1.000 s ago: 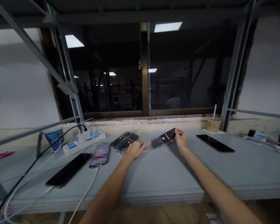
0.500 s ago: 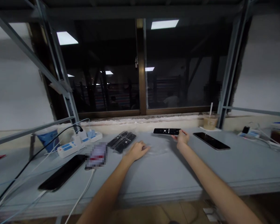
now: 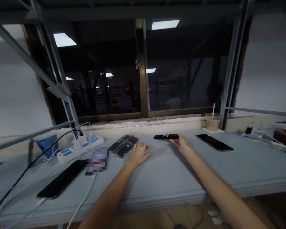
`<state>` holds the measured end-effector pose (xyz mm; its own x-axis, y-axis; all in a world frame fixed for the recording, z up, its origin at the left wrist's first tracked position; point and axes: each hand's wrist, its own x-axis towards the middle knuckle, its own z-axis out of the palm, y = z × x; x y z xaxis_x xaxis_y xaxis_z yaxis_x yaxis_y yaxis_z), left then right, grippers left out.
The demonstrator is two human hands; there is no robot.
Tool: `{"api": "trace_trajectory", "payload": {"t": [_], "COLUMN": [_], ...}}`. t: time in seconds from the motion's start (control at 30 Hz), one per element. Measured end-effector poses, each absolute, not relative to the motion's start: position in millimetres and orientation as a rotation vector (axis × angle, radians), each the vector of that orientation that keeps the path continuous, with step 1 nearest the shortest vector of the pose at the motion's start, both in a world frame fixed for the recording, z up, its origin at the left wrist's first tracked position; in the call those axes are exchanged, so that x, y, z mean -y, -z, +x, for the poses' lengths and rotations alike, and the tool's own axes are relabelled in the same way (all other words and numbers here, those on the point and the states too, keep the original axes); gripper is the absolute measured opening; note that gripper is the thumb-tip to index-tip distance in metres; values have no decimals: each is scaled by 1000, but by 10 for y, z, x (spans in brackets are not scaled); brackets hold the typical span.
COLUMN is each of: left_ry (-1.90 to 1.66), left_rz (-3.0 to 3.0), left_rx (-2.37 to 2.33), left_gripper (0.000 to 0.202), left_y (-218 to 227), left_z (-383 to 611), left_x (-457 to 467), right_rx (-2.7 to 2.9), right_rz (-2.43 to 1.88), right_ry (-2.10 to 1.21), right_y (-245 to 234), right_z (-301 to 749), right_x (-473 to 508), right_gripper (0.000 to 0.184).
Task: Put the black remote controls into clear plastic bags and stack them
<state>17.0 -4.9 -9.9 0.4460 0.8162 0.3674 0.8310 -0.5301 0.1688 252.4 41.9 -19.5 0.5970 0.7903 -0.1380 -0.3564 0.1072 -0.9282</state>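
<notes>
A black remote control (image 3: pixel 165 136) is held at its right end by my right hand (image 3: pixel 181 143), low over the back of the table. The fingers are closed round that end and partly hide it. My left hand (image 3: pixel 139 153) rests on the table with its fingers apart, on or beside a crumpled clear plastic bag (image 3: pixel 158 154). Just left of it, several more dark remotes (image 3: pixel 125 144) in clear plastic sleeves lie side by side, close to the fingers.
A white power strip (image 3: pixel 70 153) with plugs and cables, a black phone (image 3: pixel 63 179) and a pixelated device (image 3: pixel 97 160) lie on the left. To the right are another phone (image 3: pixel 214 142) and a drink cup with a straw (image 3: pixel 213 123). Metal frame posts (image 3: pixel 233 63) flank the window.
My right hand has lowered the remote slightly, and its face now tilts flatter. My left hand's fingers have spread a little, staying near the plastic bag. The view has shifted slightly.
</notes>
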Motion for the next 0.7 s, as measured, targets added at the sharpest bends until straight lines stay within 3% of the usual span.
{"api": "trace_trajectory", "payload": {"t": [0.17,0.3,0.43,0.53,0.7], "left_ry": [655,591,466,416,414], "left_rz": [-2270,-2047,-1969,-1978,-2037], "left_rx": [1694,1916,2028,2021,1976], "left_gripper": [25,39,52,49,41], "left_y": [35,59,126,126,51], "left_z": [96,18,-7,9,33], "left_x": [-10,-57,-86,-76,-28], "right_rx": [456,490,522,539,566], "right_rz": [-1229,-1238,-1234,-1236,-1246], "right_ry": [-950,-936,-880,-838,-813], "right_y": [188,171,152,144,144], "right_z": [2485,2462,2448,2443,2446], "right_x": [-402,-364,-334,-326,-315], "right_gripper": [22,24,42,57,65]}}
